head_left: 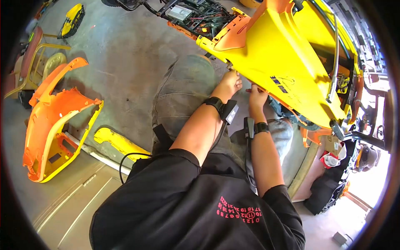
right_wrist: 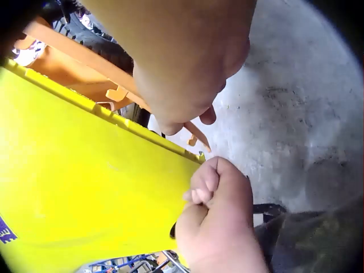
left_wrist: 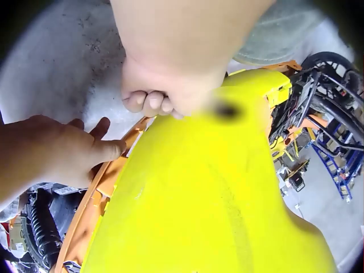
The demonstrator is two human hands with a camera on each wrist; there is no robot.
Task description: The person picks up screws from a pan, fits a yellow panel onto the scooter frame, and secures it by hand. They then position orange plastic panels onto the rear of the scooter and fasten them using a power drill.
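Note:
Curled fingers of my left hand grip the corner of the large yellow panel. The thumb's far side is hidden, and a dark spot beside it is too blurred to identify in the left wrist view. To its right, my right hand holds the orange strip along the panel's lower edge, thumb on the strip and some fingers behind it. A gap separates the two hands.
An orange and yellow body shell and a yellow strip lie on the floor at left. The exposed frame with wiring is beyond the panel. A chair stands far left; a black case sits at right.

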